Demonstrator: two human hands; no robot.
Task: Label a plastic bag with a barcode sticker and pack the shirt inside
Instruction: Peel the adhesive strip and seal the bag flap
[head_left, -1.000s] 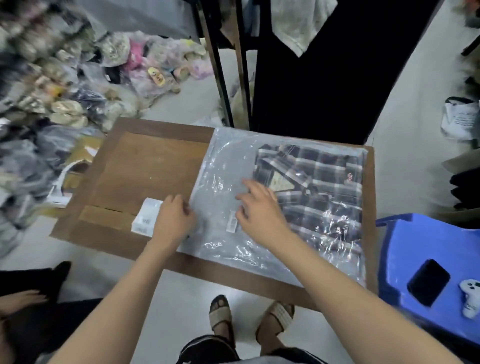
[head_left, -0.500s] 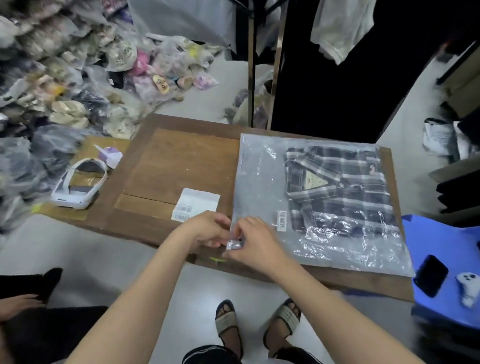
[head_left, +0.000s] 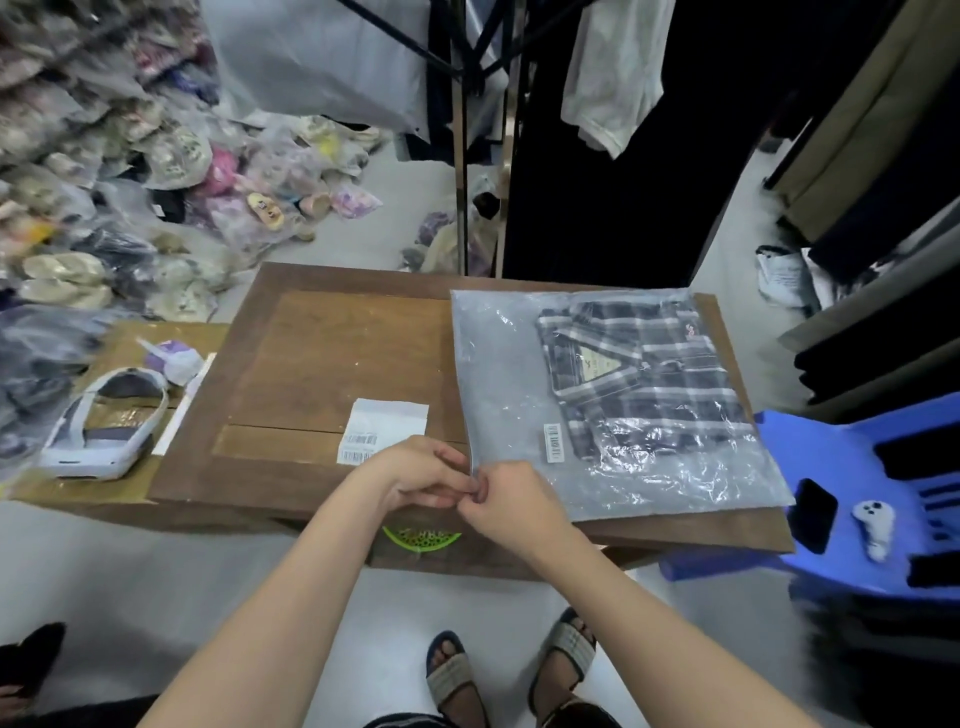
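A clear plastic bag (head_left: 509, 364) lies flat on the right half of the wooden table (head_left: 332, 353). Inside it sits a folded dark plaid shirt (head_left: 644, 374), pushed toward the bag's right side. A small barcode sticker (head_left: 552, 442) is stuck on the bag beside the shirt. My left hand (head_left: 415, 475) and my right hand (head_left: 511, 501) meet at the bag's near left corner, fingertips pinching the plastic edge between them. A white sheet of barcode labels (head_left: 384, 428) lies on the table just left of the bag.
A white headset (head_left: 104, 426) and a small purple-white item (head_left: 174, 358) rest on cardboard at the left. A blue plastic stool (head_left: 883, 493) at the right carries a black phone (head_left: 813, 514) and a white controller (head_left: 875, 522). Bagged goods pile at far left; hanging clothes stand behind the table.
Both hands left the flat of the bag and came together at its near left corner, pinching the edge. The view shifted, bringing the headset at left into sight.
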